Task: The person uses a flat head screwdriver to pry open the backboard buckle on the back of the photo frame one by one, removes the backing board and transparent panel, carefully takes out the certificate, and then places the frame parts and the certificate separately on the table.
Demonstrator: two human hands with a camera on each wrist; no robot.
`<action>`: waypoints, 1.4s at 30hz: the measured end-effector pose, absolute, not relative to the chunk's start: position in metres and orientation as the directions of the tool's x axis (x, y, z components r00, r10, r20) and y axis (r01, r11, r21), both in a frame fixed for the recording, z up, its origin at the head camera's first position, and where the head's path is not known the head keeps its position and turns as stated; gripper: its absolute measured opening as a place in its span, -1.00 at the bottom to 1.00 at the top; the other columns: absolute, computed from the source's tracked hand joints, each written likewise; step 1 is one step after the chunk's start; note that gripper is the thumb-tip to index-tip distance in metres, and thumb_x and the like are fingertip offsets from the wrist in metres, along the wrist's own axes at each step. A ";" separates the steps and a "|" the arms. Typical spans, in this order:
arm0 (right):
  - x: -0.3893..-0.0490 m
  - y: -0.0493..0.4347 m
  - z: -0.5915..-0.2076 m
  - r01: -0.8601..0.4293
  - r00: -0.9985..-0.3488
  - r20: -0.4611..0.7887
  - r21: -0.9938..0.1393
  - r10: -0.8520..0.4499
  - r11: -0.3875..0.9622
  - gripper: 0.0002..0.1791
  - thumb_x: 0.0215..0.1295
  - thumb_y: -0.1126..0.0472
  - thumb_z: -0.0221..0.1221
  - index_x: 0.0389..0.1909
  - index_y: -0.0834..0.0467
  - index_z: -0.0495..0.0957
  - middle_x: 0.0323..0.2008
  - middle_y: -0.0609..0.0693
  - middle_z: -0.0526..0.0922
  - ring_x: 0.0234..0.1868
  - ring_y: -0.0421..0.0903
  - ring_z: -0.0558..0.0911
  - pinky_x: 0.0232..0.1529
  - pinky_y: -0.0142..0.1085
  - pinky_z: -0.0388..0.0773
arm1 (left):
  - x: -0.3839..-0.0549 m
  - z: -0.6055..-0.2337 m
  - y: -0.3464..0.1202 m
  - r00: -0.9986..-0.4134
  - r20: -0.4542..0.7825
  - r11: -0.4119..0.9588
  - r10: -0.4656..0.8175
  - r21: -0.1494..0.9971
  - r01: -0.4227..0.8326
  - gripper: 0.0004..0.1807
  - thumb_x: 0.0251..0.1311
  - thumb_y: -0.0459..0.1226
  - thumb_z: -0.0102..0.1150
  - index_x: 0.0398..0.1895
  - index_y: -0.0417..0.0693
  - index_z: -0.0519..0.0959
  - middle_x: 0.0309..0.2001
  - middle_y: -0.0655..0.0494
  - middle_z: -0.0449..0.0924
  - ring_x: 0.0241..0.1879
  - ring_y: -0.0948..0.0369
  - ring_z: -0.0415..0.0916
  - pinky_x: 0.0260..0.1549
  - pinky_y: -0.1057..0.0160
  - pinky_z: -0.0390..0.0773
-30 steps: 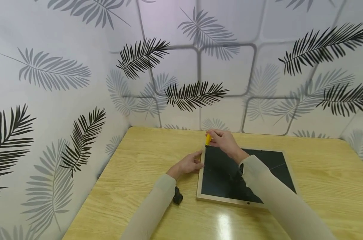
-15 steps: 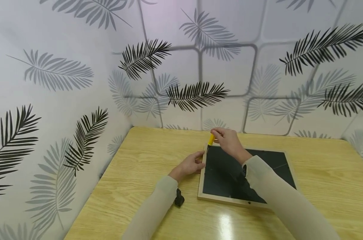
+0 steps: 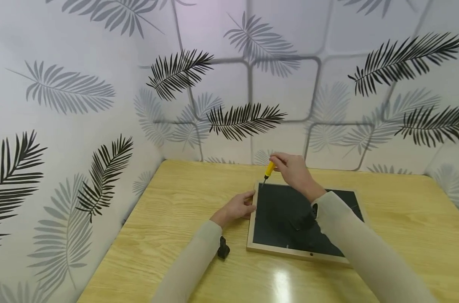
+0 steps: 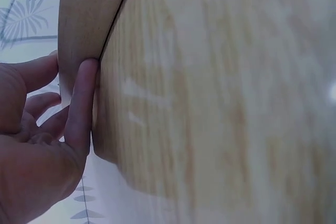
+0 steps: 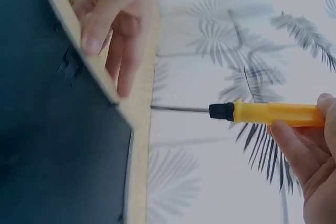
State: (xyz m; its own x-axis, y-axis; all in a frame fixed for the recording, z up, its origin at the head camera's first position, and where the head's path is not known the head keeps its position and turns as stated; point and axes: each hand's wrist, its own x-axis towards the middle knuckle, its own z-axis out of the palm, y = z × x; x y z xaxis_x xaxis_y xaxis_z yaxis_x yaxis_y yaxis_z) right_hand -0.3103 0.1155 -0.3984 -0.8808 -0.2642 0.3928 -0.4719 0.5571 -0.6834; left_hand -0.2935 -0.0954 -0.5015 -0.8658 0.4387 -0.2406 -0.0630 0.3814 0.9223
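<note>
A light wooden picture frame (image 3: 252, 229) with a black panel (image 3: 273, 219) lies on the table. My left hand (image 3: 235, 208) rests at its left side, thumb on the rim and fingers fairly straight along the outer wall (image 4: 89, 19). Above the far left corner, my right hand (image 3: 297, 173) pinches the yellow handle of a screwdriver (image 5: 273, 114). The thin shaft tilts down toward that corner; whether its tip touches the frame I cannot tell. Small dark tabs (image 5: 69, 66) show along the panel's edge in the right wrist view.
The wood-grain table (image 3: 184, 202) stretches out around the frame. Behind and to the left stand pale walls (image 3: 222, 80) with a leaf pattern. A dark round spot (image 3: 311, 254) marks the frame's near rim. Black wrist cameras sit at both cuffs.
My right hand has risen slightly and shifted right, leaning the screwdriver so that more of its shaft shows. My left hand has stayed at the frame's left side.
</note>
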 end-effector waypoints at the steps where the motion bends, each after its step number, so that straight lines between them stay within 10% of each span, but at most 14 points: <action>1: -0.308 0.122 -0.400 -0.446 -0.895 0.371 -0.709 -0.249 0.546 -0.66 0.44 0.12 0.01 0.03 0.24 0.58 -0.11 0.17 0.65 -0.18 0.03 0.68 -0.23 -0.23 0.61 | -0.294 -0.502 -0.097 -0.857 -0.235 0.372 0.459 0.927 -0.055 -0.32 0.35 -0.36 0.03 0.48 -0.07 0.04 0.22 -0.20 0.35 -0.04 0.04 0.55 -0.21 0.10 0.60; 11: -0.265 0.192 -0.437 -0.065 -0.992 0.041 -0.975 -0.116 0.211 -0.49 0.45 0.11 -0.03 0.23 0.40 0.34 0.15 0.32 0.43 0.00 -0.02 0.59 -0.04 -0.21 0.51 | -0.276 -0.488 -0.108 -0.760 -0.226 0.510 0.609 0.846 0.158 -0.17 0.14 -0.35 0.29 0.45 -0.15 0.10 0.45 -0.08 -0.01 0.35 -0.02 0.13 0.23 0.05 0.23; 19: -0.227 0.205 -0.452 0.088 -0.977 -0.081 -0.996 -0.199 -0.028 -0.47 0.48 0.22 -0.08 0.29 0.52 0.15 0.18 0.34 0.35 -0.06 -0.20 0.60 0.08 -0.17 0.41 | -0.262 -0.484 -0.097 -0.828 -0.212 0.609 0.519 0.771 0.185 -0.12 0.06 -0.37 0.35 0.44 -0.14 0.12 0.47 -0.03 -0.07 0.38 0.01 0.07 0.28 0.11 0.15; 42: -0.221 0.193 -0.472 0.175 -0.973 -0.168 -0.984 -0.159 -0.033 -0.53 0.49 0.29 -0.12 0.30 0.48 0.19 0.23 0.34 0.32 -0.06 -0.22 0.60 0.06 -0.26 0.44 | -0.272 -0.485 -0.086 -0.781 -0.203 0.617 0.590 0.738 0.274 -0.09 0.06 -0.30 0.38 0.45 -0.18 0.08 0.46 -0.05 -0.06 0.33 0.05 0.19 0.28 0.15 0.14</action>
